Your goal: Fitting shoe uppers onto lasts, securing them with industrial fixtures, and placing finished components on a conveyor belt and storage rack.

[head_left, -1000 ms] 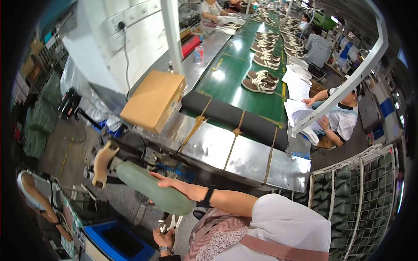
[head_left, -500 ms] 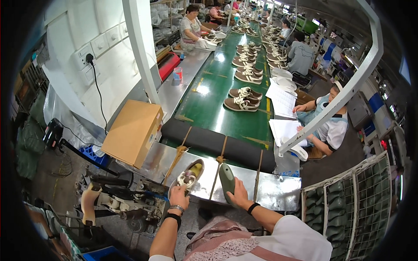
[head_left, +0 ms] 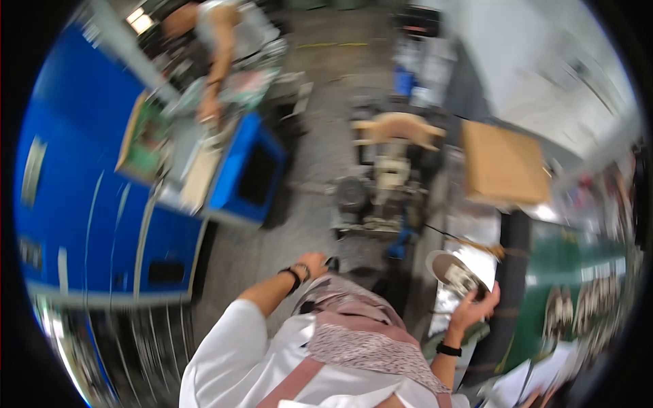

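My right hand [head_left: 474, 309] is closed on a brown-and-white lace-up shoe [head_left: 445, 265], tilted over the metal end of the conveyor with its opening and pale laces showing. Beside my right wrist lies a dull green shape [head_left: 481, 334], probably the shoe last, partly hidden by the forearm. Down by my apron hangs my left hand [head_left: 313, 264], away from the bench. Motion blurs its fingers, and I see nothing in it.
A cardboard box [head_left: 507, 163] stands beyond the shoe. Ahead is a machine with a curved tan pad [head_left: 398, 129]. Blue cabinets [head_left: 75, 170] and a blue-fronted machine [head_left: 248, 170] stand to the left, where another person's arm [head_left: 221, 54] reaches in. Shoes [head_left: 561, 309] sit on the green belt.
My view has swung left, away from the conveyor. The shoe has passed from my left hand to my right. My right hand has let go of the green shoe last.
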A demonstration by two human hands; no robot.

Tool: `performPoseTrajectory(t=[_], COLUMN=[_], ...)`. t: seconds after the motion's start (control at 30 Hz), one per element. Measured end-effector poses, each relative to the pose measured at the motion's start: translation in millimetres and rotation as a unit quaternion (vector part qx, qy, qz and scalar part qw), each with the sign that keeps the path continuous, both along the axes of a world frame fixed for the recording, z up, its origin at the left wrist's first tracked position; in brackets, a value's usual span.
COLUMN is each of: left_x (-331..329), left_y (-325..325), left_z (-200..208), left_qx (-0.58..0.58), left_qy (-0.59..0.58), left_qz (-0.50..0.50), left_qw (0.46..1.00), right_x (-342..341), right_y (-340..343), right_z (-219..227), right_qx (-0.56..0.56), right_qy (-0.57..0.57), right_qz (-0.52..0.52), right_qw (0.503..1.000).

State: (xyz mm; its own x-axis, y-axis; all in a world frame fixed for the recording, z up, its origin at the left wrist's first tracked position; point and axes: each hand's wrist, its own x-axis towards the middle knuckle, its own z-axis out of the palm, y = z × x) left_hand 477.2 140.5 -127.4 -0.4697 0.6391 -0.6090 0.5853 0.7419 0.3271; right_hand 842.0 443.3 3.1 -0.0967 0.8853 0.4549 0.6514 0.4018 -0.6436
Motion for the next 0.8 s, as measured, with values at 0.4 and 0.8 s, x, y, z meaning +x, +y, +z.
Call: performPoseTrajectory(t=[0.4, 0.8], left_x=[-296, -600], left_y=[-147, -128], left_z=[77, 68], left_qx=[0.166, 0.116], left_qy=[0.218, 0.182], left_qz=[0.460, 0.605], left_qw=[0.845, 0.766], right_x=[-258, -212], right_y=[-107, -229], right_z=[-33, -38], right_qx=[-0.227, -0.375], right_qy=[0.039, -0.093], right_qz=[0.316, 0.112], right_qw=[0.920, 0.915])
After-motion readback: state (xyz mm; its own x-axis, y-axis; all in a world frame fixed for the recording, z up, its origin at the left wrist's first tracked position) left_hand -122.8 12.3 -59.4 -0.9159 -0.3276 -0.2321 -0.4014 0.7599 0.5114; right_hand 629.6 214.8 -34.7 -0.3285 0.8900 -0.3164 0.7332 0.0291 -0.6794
